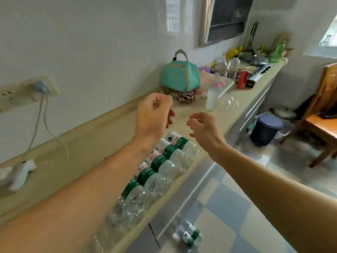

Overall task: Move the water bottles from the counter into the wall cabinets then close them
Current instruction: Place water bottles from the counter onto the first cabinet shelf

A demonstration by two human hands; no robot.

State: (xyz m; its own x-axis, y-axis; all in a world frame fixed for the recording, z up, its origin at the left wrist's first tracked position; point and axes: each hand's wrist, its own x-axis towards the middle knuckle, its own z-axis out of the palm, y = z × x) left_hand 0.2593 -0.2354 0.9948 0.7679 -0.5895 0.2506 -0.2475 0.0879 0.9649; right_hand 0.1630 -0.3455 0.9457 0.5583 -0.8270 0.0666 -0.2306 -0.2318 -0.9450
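Several clear water bottles (160, 167) with green and red labels lie in a row along the front edge of the beige counter (87, 150). My left hand (155, 114) hovers above the far end of that row, fingers curled loosely with nothing in them. My right hand (204, 128) is beside it, just right of the row, fingers bent and apart, also holding nothing. A few more bottles (187, 232) lie on the floor below the counter. No wall cabinet is in view.
A teal bag (179, 75) stands further along the counter, with a white cup (212, 99), a red can (242, 79) and stove clutter beyond. A wall socket (39, 88) feeds cables to white devices (21, 172) at left. A dark bin (265, 128) and a wooden chair (322, 110) stand on the floor at right.
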